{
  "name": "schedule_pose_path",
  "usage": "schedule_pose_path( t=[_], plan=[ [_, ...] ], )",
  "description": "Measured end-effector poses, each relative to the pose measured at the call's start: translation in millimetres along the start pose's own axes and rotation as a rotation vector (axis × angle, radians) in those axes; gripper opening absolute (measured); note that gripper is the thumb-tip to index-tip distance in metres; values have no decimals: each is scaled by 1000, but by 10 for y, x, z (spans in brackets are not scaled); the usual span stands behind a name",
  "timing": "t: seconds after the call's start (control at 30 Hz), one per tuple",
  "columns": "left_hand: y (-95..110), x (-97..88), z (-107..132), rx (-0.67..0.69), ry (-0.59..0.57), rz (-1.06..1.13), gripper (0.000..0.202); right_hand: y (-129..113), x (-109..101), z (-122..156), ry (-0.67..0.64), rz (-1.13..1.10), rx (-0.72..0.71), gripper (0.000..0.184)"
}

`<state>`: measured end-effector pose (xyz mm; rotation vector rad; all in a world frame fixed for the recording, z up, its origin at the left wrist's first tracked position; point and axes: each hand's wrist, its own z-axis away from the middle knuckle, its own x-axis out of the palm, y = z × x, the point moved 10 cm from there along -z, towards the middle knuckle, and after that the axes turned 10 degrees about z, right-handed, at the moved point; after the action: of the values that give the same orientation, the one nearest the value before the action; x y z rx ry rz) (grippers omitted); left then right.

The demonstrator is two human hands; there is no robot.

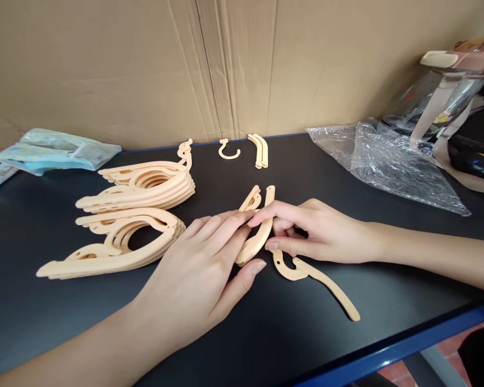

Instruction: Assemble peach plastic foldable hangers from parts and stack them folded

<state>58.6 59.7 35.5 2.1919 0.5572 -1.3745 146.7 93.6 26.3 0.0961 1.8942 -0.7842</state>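
Observation:
Between my hands lies a cream plastic folding hanger in pieces. My left hand [204,263] lies over its left part, fingers stretched across it and thumb on the near side; much of that part is hidden. My right hand [310,228] has its index finger across a curved hanger arm [262,231] and its thumb low beside it. Just beyond the fingers, another hanger part [250,199] with an oval slot shows. Close under my right thumb, a hooked piece with a long arm [331,287] lies on the black table [387,215].
Two stacks of folded hangers [145,188] [116,252] lie at the left. Further back are a loose hook [229,153] and curved arms [259,151]. A blue-white packet [60,150], clear plastic bag [391,161] and strapped bottle [439,91] stand near the cardboard [125,64].

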Motion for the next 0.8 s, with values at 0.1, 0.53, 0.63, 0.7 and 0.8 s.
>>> schedule_pose_path(
  t=[0.1,0.53,0.63,0.7,0.8],
  plan=[
    [29,-12,-23,27,-13,-39,49,-20,-83,23,94,255,-65,30],
    [29,34,-10,29,-39,-82,49,5,-203,-24,188,539,-131,36],
    [-60,70,9,-33,-59,-34,50,-95,-162,-6,173,515,-219,35],
    [-91,82,16,-57,-63,-18,50,-162,-124,12,157,491,-277,34],
    [-94,63,9,-69,-47,-25,50,-212,-54,26,115,474,-314,36]
  ],
)
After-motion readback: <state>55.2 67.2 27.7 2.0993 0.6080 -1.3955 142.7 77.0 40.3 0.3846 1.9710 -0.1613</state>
